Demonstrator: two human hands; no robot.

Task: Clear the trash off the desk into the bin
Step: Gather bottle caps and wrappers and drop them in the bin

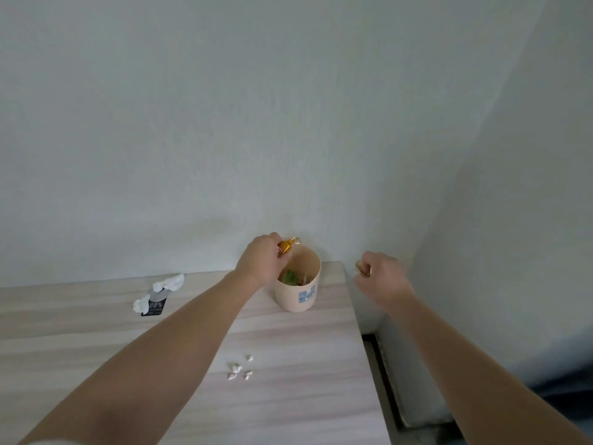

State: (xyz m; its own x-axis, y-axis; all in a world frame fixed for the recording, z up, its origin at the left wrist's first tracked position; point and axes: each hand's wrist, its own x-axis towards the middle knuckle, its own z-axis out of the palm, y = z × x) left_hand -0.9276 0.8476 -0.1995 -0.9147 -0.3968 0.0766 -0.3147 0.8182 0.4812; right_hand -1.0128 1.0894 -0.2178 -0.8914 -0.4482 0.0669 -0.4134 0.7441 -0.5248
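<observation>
A small beige bin (298, 298) with a blue label stands at the far right of the wooden desk (288, 396), with green and red scraps inside. My left hand (260, 260) hovers over the bin's left rim, shut on a gold wrapper (286, 246). My right hand (382, 277) is past the desk's right edge, fingers curled around a small gold piece (361, 268). Several tiny white paper scraps (240, 368) lie on the desk nearer to me. Crumpled white tissues (170, 282) and a black packet (154, 305) lie at the left.
The desk butts against a pale wall (288, 123) behind, and a second wall closes in on the right. A narrow gap with a dark floor strip (385, 380) runs between the desk's right edge and that wall.
</observation>
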